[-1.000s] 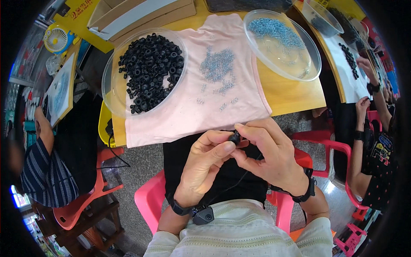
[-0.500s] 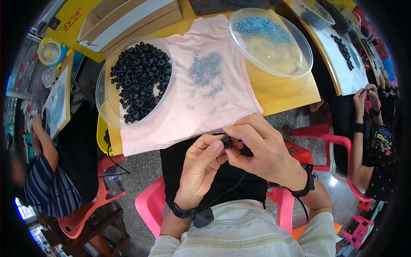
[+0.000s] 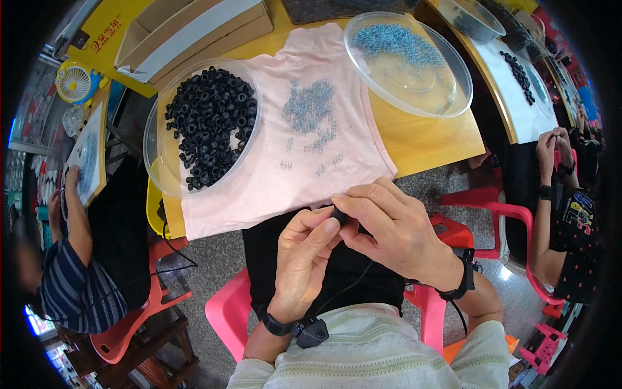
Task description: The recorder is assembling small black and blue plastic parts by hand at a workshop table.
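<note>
Nearby, dish [image 3: 155, 165] of black rings [image 3: 210, 123]

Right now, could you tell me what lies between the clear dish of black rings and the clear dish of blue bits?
In the head view, a pink cloth bearing a loose heap of blue-grey bits.

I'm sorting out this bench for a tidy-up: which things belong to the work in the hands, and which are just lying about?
In use:
- small black ring, pinched between left hand and right hand
- clear dish of black rings
- loose small blue-grey parts on the pink cloth
- clear dish of blue-grey parts

Lying about:
- cardboard box
- small yellow fan
</note>
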